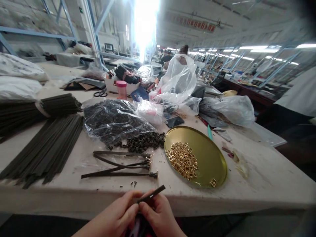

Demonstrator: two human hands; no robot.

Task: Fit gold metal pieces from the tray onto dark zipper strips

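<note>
Just off the table's front edge, a dark narrow strap [155, 192] sticks up to the right out of my two hands. My left hand [124, 209] is closed, thumb and fingers pinching the strap's lower part. My right hand [159, 209] also grips it, thumb tip close to the left thumb. Fingers cover the rest of the strap. Behind my hands lie several straps with gold buckles [120, 164] at their right ends. Small dark loops [144, 141] are heaped beyond them. To the right, a round gold tray [212, 154] holds a pile of small gold buckles [184, 161].
Long dark strips [46, 148] are spread at the left, with a tied bundle [59, 105] behind. A clear bag of dark pieces [113, 118] lies mid-table. Farther back are scissors [100, 93], a pink-lidded jar [121, 89] and plastic bags [227, 107]. A person [296, 95] is at the right.
</note>
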